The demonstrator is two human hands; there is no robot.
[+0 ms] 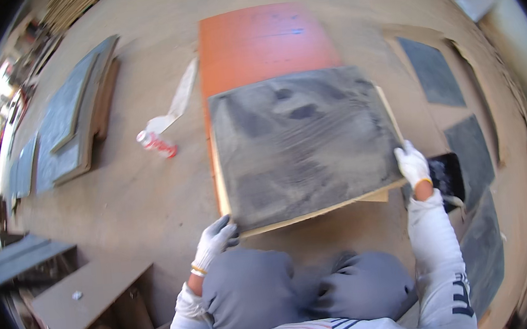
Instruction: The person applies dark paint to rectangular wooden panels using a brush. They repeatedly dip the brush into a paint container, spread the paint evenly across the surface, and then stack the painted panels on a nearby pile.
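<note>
A dark grey, dusty board (307,154) with pale edges lies before my knees, over part of an orange-red sheet (264,44). At its near left corner, my left hand (217,242) in a white glove with greyed fingers is closed on the edge. My right hand (413,164), gloved in white too, grips the near right corner, thumb side along the edge. The board's near edge looks slightly raised; its underside is hidden. Just right of my right hand sits a black tray-like object (447,172), partly covered by my wrist.
A white and red bottle (157,144) lies on the floor at left, beside a crumpled pale strip (184,95). Stacked grey panels (72,119) stand farther left. Near left is a brown-topped bench (92,298). Grey sheets (468,145) rest on brown cardboard at right.
</note>
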